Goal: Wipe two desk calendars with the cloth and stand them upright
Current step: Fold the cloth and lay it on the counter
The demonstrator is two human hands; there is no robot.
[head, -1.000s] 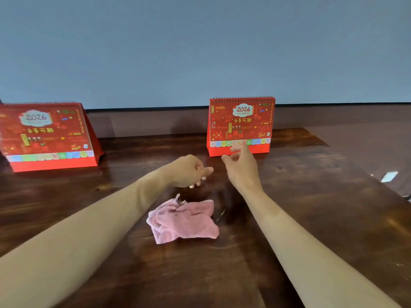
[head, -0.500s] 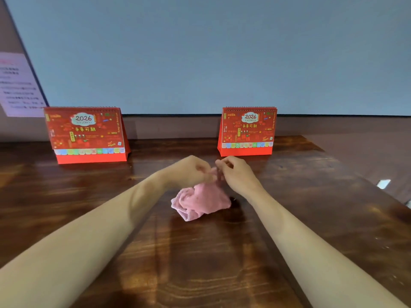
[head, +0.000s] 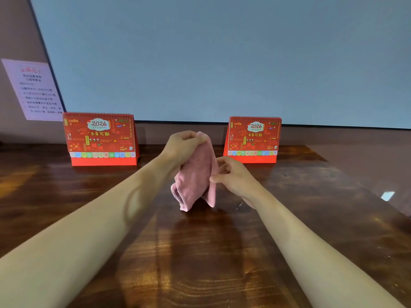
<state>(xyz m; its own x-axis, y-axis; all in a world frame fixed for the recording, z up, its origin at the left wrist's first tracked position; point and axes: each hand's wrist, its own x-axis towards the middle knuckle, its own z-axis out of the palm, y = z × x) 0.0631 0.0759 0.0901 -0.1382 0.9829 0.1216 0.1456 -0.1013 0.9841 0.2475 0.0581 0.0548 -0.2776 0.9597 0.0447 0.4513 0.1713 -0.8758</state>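
The cloth [head: 195,174], heaped on the surface [head: 200,263] before, now hangs from the left hand [head: 182,147], grip curled round its top; the right hand [head: 235,176] pinches its edge.

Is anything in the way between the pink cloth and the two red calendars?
No, nothing visible. The left hand and right hand hold the cloth up, and only wooden table shows between it and the left calendar and the right calendar, both standing at the back.
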